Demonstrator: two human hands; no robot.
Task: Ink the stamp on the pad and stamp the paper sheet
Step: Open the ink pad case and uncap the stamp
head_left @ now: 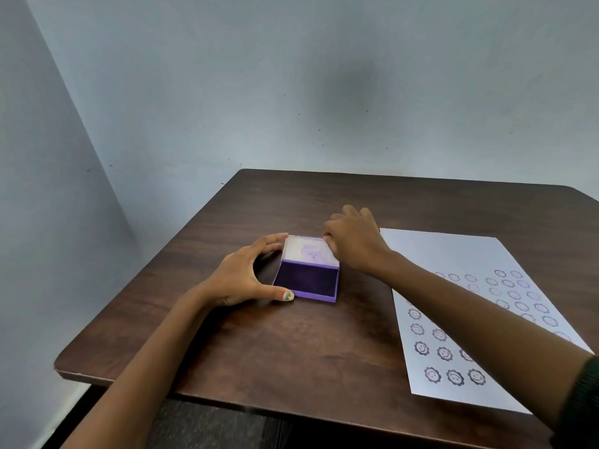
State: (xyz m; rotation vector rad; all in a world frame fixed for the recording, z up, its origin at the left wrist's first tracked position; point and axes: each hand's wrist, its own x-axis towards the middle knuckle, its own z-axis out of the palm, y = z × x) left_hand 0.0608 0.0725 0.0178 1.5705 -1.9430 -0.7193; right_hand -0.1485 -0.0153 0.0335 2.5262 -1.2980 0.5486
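A purple ink pad (306,281) lies open on the dark wooden table (291,351), its clear lid (308,251) tilted back behind the dark inked surface. My left hand (240,277) cups the pad's left side, thumb at the front corner and fingers at the lid's far edge. My right hand (353,241) is at the lid's far right corner, fingers curled on its edge. A white paper sheet (460,254) lies to the right, covered with several flower-face stamp marks. No stamp is visible; whether my right hand hides one I cannot tell.
The table stands against a pale blue wall in a corner. Its left and near edges drop to a dark floor. My right forearm crosses over the paper's lower part.
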